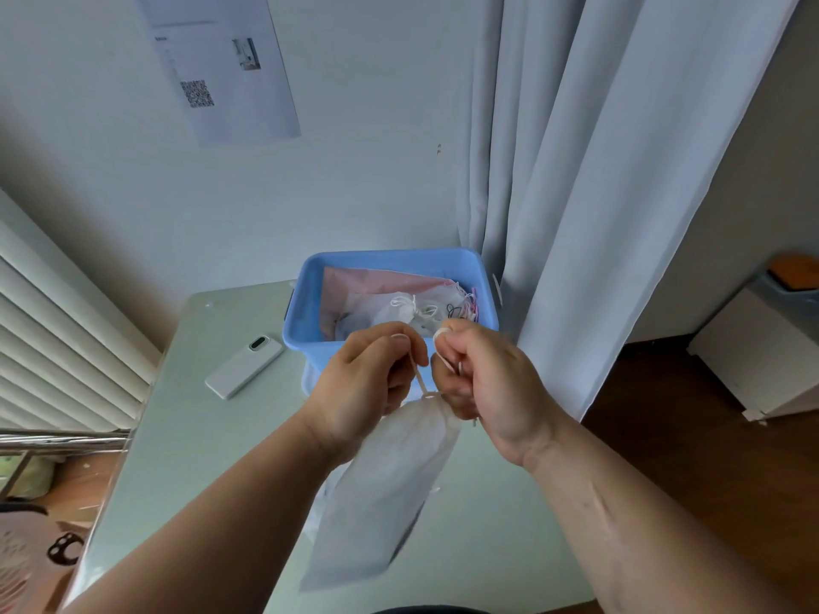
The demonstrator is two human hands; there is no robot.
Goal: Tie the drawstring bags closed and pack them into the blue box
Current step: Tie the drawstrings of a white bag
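1. The left hand and the right hand are raised side by side above the bench, knuckles close together but not touching, just in front of the blue box.
2. Both hands are clamped on the drawstring. The left hand pinches one white strand between thumb and curled fingers. The right hand has its fingers curled in, with a strand looped over a fingertip and another pressed under the thumb.
3. The strands run down from both hands and meet at the gathered neck of the white bag, where they cross. Whether a knot is already pulled tight there cannot be told.
4. The white bag hangs from the drawstring in the air, slanting down and to the left. Its neck lies between the two hands and its lower end is over the near part of the bench, blurred.
5. The blue box stands at the far edge of the bench, against the wall and just beside the curtain. Inside it lie a pink bag along the back and tied bags of white fabric on top, their cords bunched towards the right side.
6. A white device — slim, with a dark oval window near its far end — lies flat on the bench to the left of the blue box, apart from it.
7. A printed sheet with a square code pattern and a small picture is fixed to the wall above the box.
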